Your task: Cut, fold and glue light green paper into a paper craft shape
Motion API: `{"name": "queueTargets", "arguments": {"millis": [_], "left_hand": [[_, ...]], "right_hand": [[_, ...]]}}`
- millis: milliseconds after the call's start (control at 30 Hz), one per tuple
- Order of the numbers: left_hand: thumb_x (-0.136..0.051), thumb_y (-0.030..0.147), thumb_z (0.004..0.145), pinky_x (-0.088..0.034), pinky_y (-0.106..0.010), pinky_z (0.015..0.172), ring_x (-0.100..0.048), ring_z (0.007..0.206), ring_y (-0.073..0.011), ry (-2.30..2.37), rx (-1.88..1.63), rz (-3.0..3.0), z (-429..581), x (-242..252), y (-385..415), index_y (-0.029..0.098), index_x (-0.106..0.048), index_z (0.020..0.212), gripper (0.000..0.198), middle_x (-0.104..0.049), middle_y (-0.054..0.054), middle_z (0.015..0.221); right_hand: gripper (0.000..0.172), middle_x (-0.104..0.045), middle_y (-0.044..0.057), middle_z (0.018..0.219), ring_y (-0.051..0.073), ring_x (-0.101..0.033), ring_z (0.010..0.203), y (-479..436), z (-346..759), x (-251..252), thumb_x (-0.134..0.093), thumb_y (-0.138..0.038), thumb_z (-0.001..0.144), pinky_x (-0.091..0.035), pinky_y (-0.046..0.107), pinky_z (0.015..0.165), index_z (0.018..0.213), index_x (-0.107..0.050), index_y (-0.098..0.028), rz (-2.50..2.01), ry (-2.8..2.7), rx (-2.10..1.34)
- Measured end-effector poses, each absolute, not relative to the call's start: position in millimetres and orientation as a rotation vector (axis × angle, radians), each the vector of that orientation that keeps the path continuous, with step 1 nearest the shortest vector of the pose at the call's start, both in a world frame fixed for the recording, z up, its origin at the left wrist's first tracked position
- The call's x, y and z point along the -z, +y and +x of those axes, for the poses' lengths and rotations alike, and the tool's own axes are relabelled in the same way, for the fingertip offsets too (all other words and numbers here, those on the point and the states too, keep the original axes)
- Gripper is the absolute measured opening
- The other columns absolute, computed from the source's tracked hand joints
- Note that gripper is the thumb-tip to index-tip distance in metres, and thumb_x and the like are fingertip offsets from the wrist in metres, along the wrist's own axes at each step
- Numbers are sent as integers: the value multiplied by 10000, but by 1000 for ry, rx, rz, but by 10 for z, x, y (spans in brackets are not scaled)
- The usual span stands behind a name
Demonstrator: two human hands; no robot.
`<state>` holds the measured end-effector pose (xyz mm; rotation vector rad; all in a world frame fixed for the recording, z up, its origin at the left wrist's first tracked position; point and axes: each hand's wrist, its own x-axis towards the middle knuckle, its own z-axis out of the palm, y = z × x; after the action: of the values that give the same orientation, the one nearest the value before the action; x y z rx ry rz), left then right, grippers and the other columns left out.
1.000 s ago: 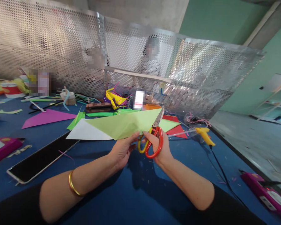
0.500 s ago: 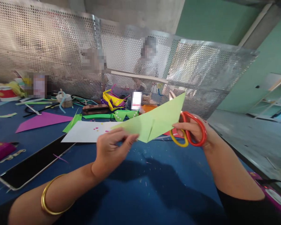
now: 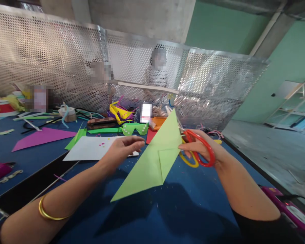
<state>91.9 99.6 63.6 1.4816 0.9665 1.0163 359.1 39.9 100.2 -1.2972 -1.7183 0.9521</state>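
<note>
My right hand (image 3: 197,145) pinches the edge of a light green sheet of paper (image 3: 152,152). Hooked in the same hand are scissors with red and yellow handles (image 3: 210,157), their blades partly hidden behind the sheet. The paper is tilted above the table, its long point hanging toward me, with a slit or crease line near the middle. To the left of the sheet is my left hand (image 3: 129,145), empty, fingers loosely extended and thumb apart. Behind that hand lies a white sheet (image 3: 83,149) with small pink dots on it.
Green paper glasses (image 3: 134,128), yellow paper glasses (image 3: 119,113) and a brown case (image 3: 101,122) sit at the back. On the left are a purple sheet (image 3: 43,138) and a black flat panel (image 3: 27,186). A perforated metal screen (image 3: 132,57) stands behind, with people beyond it.
My left hand has let go of the green sheet and opened. The sheet has swung down, its long point now toward me, still in my right hand with the scissors.
</note>
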Motion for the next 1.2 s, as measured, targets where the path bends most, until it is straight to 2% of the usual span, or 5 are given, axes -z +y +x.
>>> {"name": "queueTargets", "arguments": {"millis": [200, 533, 833, 1000, 1200], "left_hand": [[-843, 295, 593, -556, -326, 566, -675, 551, -221, 899, -581, 962, 1070, -502, 758, 109, -742, 843, 328, -744, -122, 710], [-831, 206, 619, -598, -418, 654, -708, 639, -269, 808, -783, 664, 1128, -330, 753, 79, -702, 974, 398, -754, -142, 793], [-839, 217, 587, -583, -354, 585, -693, 584, -229, 838, -920, 802, 1093, -376, 787, 121, -703, 932, 383, -750, -104, 752], [-841, 200, 576, -588, -342, 574, -690, 573, -209, 829, -1093, 839, 1062, -442, 855, 149, -680, 935, 397, -757, -76, 765], [-830, 201, 598, -593, -330, 554, -692, 578, -208, 851, -1171, 884, 1018, -462, 927, 156, -677, 945, 382, -753, -56, 734]], "right_hand": [[291, -555, -69, 467, 107, -483, 388, 497, 3179, -763, -760, -355, 698, -367, 222, 392, 812, -547, -194, -1227, -1597, -1040], [336, -532, -80, 490, 100, -498, 408, 531, 2897, -528, -765, -325, 657, -365, 225, 431, 859, -539, -179, -1212, -1247, -1025], [477, -517, -77, 596, 98, -485, 429, 537, 2868, -452, -777, -461, 654, -412, 247, 438, 969, -538, -193, -1219, -1355, -995], [517, -574, -8, 778, 157, -576, 691, 438, 3055, -467, -694, -500, 757, -507, 304, 664, 1155, -548, -203, -1340, -1632, -732], [513, -636, 33, 845, 187, -589, 743, 258, 3193, -496, -664, -498, 779, -493, 297, 656, 1186, -588, -195, -1573, -1810, -410]]}}
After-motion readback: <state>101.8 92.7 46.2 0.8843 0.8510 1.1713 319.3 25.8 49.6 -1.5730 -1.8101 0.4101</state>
